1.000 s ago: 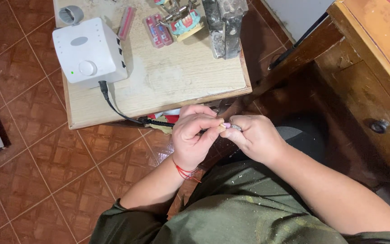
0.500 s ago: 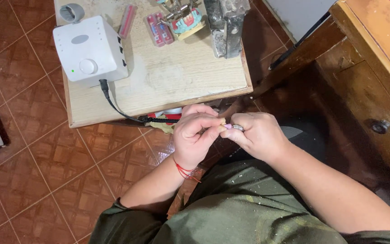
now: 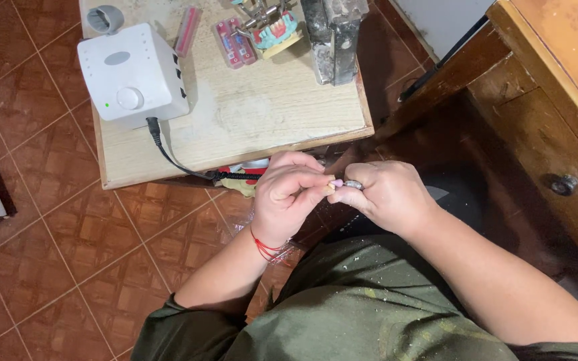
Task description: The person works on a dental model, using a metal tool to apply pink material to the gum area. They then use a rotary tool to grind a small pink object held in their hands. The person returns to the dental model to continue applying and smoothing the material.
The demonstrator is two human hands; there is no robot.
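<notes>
A white box-shaped machine (image 3: 132, 72) with a black cable (image 3: 168, 154) sits on the wooden counter (image 3: 262, 120) up and left of the fingers. Pink cases (image 3: 234, 41), a dental model (image 3: 277, 30) and a grey metal block (image 3: 332, 37) lie beyond them.

Reddish-brown tiled floor (image 3: 48, 220), a pale wooden table (image 3: 262, 127), and a dark wooden cabinet (image 3: 550, 134) alongside.

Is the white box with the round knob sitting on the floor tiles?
No, the white box stands on the small wooden table, with its black cable hanging over the edge.
</notes>
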